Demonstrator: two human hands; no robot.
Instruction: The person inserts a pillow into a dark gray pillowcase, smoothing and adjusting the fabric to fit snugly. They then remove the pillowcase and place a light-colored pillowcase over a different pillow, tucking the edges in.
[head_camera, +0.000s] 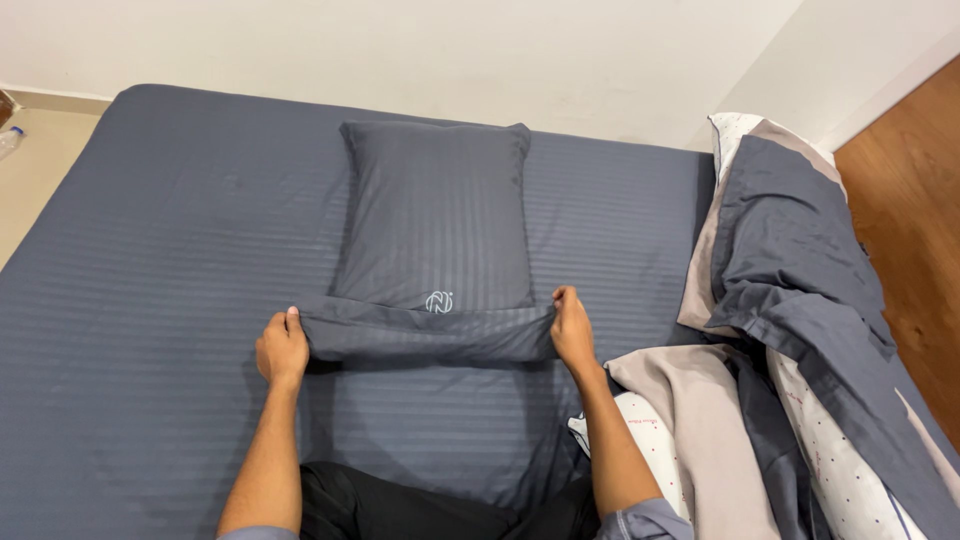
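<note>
A dark grey striped pillow (432, 215) lies flat in the middle of the bed, with a small white emblem near its close end. Its loose pillowcase flap (425, 335) is folded into a band across that end. My left hand (281, 350) grips the band's left corner. My right hand (573, 330) grips its right corner. Both arms reach forward over the sheet, and my dark trousers show at the bottom edge.
A grey striped sheet (150, 300) covers the bed. A crumpled duvet (790, 300) in grey, beige and dotted white is heaped at the right. A white wall runs behind, wooden floor (915, 220) at far right, pale floor at far left.
</note>
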